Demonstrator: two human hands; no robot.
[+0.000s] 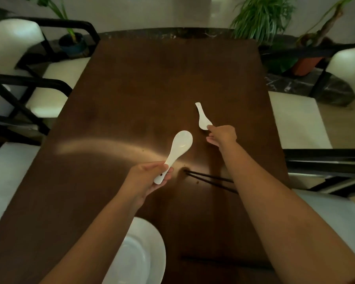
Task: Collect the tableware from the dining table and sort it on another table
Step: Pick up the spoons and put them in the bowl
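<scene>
My left hand (152,174) holds a large white ceramic spoon (179,147) by its handle, bowl pointing away, raised over the brown dining table (131,95). A smaller white spoon (203,117) lies right of the table's centre, handle pointing away. My right hand (222,136) touches the near edge of its bowl with the fingertips; the grip is not closed around it. A pair of dark chopsticks (209,179) lies on the table between my forearms, partly hidden by my right arm. A stack of white plates (139,249) sits at the near edge under my left forearm.
White-cushioned chairs with black frames stand along the left side (35,93) and the right side (307,124) of the table. Potted plants (262,17) stand beyond the far end. Another dark stick (213,260) lies near the front edge.
</scene>
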